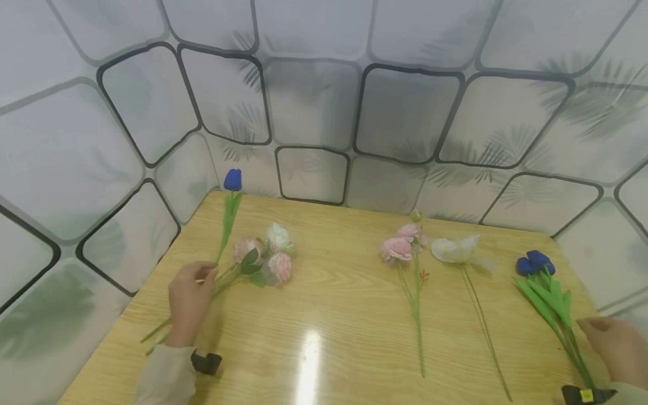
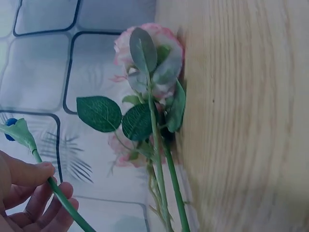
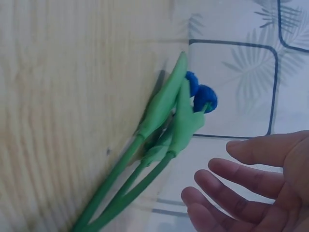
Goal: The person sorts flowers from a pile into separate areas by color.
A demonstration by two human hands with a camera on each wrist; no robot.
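Note:
My left hand (image 1: 191, 301) pinches the green stem of a blue tulip (image 1: 233, 180) between thumb and fingers, its bloom pointing toward the back wall. Just right of that hand lies a bunch of pink and white flowers (image 1: 279, 266) with dark green leaves (image 2: 99, 114); its stems run behind the hand. At the table's right side, my right hand (image 1: 615, 346) is beside a bunch of blue tulips (image 1: 539, 261) lying on the table. In the right wrist view, its loosely bent fingers (image 3: 241, 176) hold nothing and stand apart from the green stems (image 3: 126, 198).
Pink flowers (image 1: 397, 248) on a long stem lie right of the middle of the wooden table (image 1: 344, 315). Beside them lies a white flower (image 1: 455, 249) on a thin stem. A patterned wall (image 1: 314, 107) stands behind the table and along its sides.

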